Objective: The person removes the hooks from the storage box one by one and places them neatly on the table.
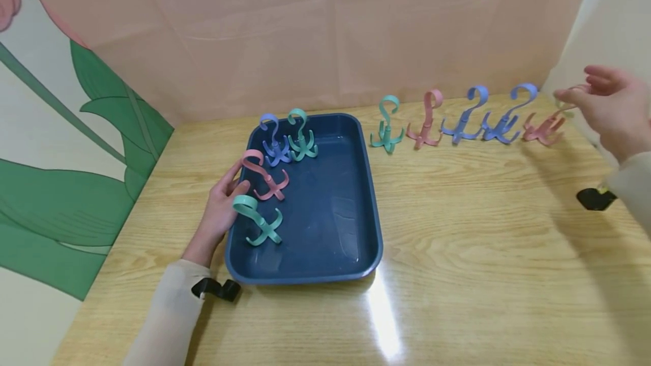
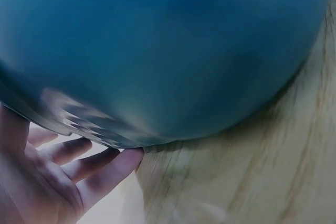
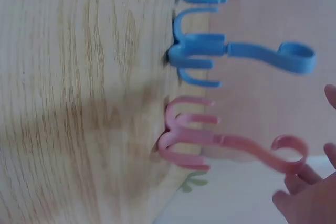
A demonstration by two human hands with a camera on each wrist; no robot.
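Note:
My left hand grips the dark blue tray at its left rim, thumb at the rim and fingers along the outer wall. At the far right, my right hand is at the curled top of a pink multi-prong hanging hook. In the right wrist view the fingers are spread, a fingertip touching the pink hook's curl and the thumb tip apart from it. The tray holds a purple-blue hook, a pink hook and two green hooks, one back, one front.
Right of the tray, along the table's back edge, stand a green hook, another pink hook and two purple-blue hooks. A pinkish sheet hangs behind the wooden table. A leaf-patterned panel lines the left side.

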